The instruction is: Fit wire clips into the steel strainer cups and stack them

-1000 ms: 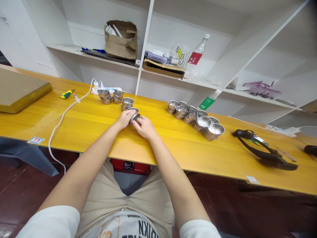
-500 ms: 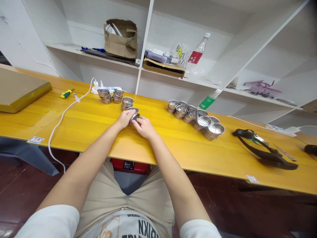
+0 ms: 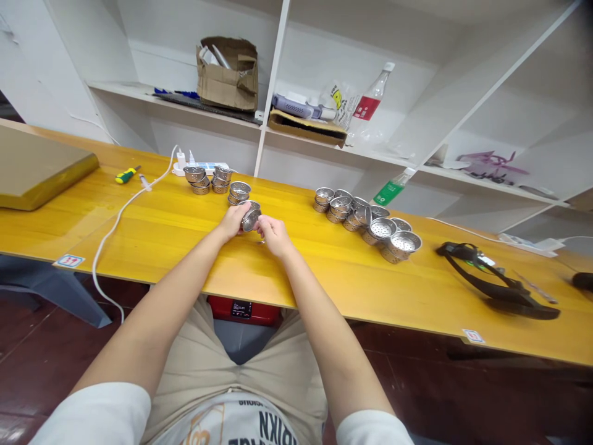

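Observation:
My left hand is closed around the side of a small perforated metal strainer cup, which is tilted above the table. At the cup's right edge, the fingers of my right hand are pinched together. A small shiny bit shows under those fingertips, too small to name. Just behind my left hand stands a stack of similar strainer cups. Farther left are two more stacks, the outer cups and the inner cups.
A cluster of stacked strainer cups stands right of my hands, before a green-labelled bottle. A black head strap lies farther right. Leftward are a white cable, a screwdriver and a cardboard box.
The strainer cup in my left hand shows more of its face now. My right hand has drawn slightly right, and a small shiny bit has come into sight below its fingers.

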Demonstrator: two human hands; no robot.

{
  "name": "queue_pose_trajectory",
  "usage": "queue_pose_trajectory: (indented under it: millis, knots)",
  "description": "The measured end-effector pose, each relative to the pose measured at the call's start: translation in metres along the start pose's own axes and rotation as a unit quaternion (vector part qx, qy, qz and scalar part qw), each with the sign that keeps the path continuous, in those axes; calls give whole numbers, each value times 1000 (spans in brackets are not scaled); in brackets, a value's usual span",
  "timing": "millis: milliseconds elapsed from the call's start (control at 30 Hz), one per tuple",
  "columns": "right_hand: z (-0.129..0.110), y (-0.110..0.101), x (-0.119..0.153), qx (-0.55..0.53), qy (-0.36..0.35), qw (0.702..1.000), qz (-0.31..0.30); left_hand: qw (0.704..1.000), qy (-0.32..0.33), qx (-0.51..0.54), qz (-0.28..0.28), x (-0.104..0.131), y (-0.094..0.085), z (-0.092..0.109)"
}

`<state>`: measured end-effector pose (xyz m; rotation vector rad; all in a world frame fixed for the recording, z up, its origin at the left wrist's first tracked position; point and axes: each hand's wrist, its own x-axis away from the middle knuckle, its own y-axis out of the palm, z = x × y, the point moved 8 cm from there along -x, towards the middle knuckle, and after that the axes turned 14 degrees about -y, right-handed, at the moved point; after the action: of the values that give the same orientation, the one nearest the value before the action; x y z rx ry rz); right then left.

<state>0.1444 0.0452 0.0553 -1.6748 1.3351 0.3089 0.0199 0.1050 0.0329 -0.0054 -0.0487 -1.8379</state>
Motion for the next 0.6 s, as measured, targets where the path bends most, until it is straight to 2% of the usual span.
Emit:
queue_pose_trajectory:
  millis: [100, 200, 267, 333, 500, 600]
  knots:
    - [6, -9, 0, -26, 15, 998, 56, 1000, 10, 7, 11, 1, -1, 3]
    - [12, -27, 3, 6, 50, 990, 131, 998, 18, 36, 55, 3, -9, 8]
    - [17, -35, 6, 30, 80, 984, 159, 995, 23, 60, 78, 4, -14, 11]
    - [24, -37, 7, 27, 114, 978, 170, 991, 21, 87, 95, 4, -19, 12]
    - [55, -30, 14, -60, 227, 952, 195, 984, 4, 126, 125, 6, -24, 12]
    - [63, -32, 16, -39, 251, 948, 193, 985, 0, 123, 124, 7, -23, 13]
